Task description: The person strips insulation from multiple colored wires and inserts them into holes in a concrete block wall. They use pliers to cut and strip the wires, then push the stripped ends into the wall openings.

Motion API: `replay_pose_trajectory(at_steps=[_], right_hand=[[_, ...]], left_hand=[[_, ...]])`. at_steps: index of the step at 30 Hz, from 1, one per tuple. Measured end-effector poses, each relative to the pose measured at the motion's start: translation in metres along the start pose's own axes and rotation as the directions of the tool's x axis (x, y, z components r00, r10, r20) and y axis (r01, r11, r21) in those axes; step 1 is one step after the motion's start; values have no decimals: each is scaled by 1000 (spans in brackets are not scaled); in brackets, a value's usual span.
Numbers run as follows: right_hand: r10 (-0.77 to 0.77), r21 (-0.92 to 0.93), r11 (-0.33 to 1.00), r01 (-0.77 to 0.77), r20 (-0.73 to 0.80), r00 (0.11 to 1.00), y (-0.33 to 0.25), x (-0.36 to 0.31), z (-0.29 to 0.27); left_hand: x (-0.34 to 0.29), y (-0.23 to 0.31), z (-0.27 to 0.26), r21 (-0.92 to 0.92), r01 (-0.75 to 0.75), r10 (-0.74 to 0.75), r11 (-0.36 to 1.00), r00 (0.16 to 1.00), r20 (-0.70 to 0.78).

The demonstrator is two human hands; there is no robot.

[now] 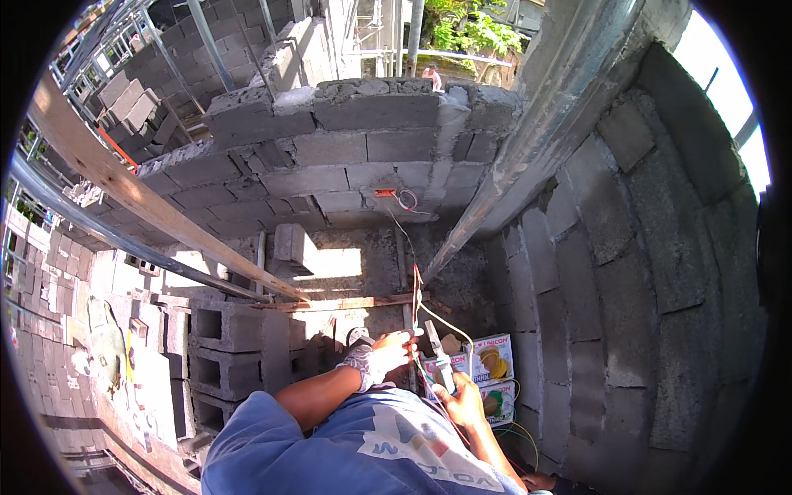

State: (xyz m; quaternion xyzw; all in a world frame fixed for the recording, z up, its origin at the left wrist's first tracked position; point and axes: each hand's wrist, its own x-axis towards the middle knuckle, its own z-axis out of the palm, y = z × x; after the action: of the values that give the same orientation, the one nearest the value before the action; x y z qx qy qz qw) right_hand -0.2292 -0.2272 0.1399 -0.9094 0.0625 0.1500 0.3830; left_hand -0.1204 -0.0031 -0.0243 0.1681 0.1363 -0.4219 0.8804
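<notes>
Red and pale wires (417, 289), a slim loose bundle, run straight out ahead of the body here, and the left hand (393, 353) is right on them! Its fingers are drawn in on the lower part of the strands, palm hidden from this angle. The bundle's long axis points away from the chest, up toward the orange box (385, 193) in the block wall (346, 177), well apart from both hands. Over on the other side, the right hand (464, 400) is wrapped around a pale tool (445, 373), its exact kind hard to make out, with the far end tipped forward and slightly left, toward the wires. So the left is nearer, touching; the right sits just beside and lower, in front of the printed cartons (493, 356). One yellowish strand arcs off right, over the tool!
</notes>
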Motion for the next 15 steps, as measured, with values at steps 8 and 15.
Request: replay_pose_trajectory(at_steps=[8,15], right_hand=[[-261,155,954,255,16,965,-94,119,-9],[-554,135,820,556,-58,831,-263,343,6]], left_hand=[[5,20,-38,381,-20,-32,924,991,129],[56,73,-13,496,575,-542,650,809,-227]])
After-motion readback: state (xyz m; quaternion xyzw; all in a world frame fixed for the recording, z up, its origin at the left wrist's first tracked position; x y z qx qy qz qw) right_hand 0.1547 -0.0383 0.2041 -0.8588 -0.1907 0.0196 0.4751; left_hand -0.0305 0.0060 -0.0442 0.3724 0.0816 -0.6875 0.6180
